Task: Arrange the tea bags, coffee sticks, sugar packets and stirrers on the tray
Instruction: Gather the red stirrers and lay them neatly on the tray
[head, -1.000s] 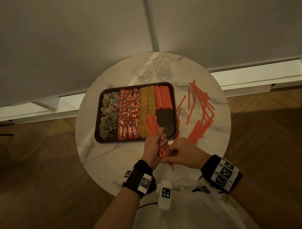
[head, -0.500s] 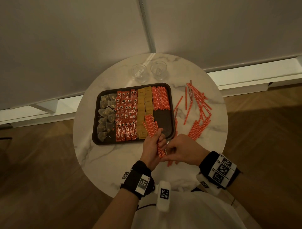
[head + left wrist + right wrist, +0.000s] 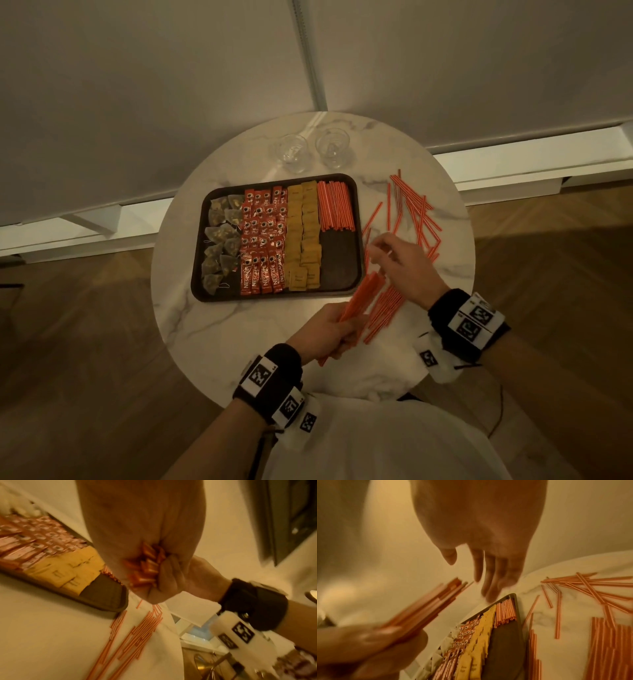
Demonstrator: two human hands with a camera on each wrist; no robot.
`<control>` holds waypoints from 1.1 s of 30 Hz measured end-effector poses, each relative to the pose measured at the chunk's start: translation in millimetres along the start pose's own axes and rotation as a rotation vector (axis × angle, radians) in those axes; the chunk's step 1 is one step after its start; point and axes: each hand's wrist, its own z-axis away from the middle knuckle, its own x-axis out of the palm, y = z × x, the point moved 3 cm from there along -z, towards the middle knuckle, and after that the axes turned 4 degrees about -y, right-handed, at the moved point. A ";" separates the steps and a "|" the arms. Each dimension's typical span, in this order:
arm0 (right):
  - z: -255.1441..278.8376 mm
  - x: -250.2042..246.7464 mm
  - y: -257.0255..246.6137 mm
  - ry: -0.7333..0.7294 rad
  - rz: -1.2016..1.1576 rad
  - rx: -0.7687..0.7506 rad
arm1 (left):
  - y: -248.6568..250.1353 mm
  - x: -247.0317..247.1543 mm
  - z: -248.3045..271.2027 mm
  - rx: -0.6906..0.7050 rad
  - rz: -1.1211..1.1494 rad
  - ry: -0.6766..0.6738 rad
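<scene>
Head view, left hand point(image 3: 325, 330) grip closed round stirrer bundle point(image 3: 359, 301), right hand point(image 3: 406, 263) fingers loosely spread above loose stirrers point(image 3: 411, 209)

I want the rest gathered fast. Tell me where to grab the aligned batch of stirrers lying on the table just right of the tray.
Pinch the aligned stirrers across their middle, coming from above with the free right hand. They lie flat and parallel, so a crosswise pinch probably keeps them together.
</scene>
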 end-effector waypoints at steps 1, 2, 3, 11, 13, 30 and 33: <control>-1.0 7.5 -0.7 -0.124 0.045 0.035 | 2.2 2.1 -0.4 0.000 -0.071 -0.007; 0.2 15.5 -2.5 -0.253 0.086 0.044 | 5.4 3.1 -0.7 0.007 -0.130 -0.005; 3.0 22.8 -6.0 -0.356 0.112 0.032 | 9.3 2.2 -0.8 0.017 -0.186 0.008; 9.8 19.8 -31.1 -0.704 0.485 -0.176 | 24.7 -30.8 -4.0 -0.099 -0.564 0.004; 5.3 21.2 -35.1 -0.630 0.693 -0.232 | 28.2 -30.0 -5.5 -0.110 -0.576 -0.021; 3.1 15.9 -21.7 -0.456 0.768 -0.097 | 32.6 -47.0 7.9 0.080 -0.034 0.029; 2.5 17.2 -19.0 -0.444 0.654 -0.004 | 29.1 -47.0 7.0 0.164 0.064 0.226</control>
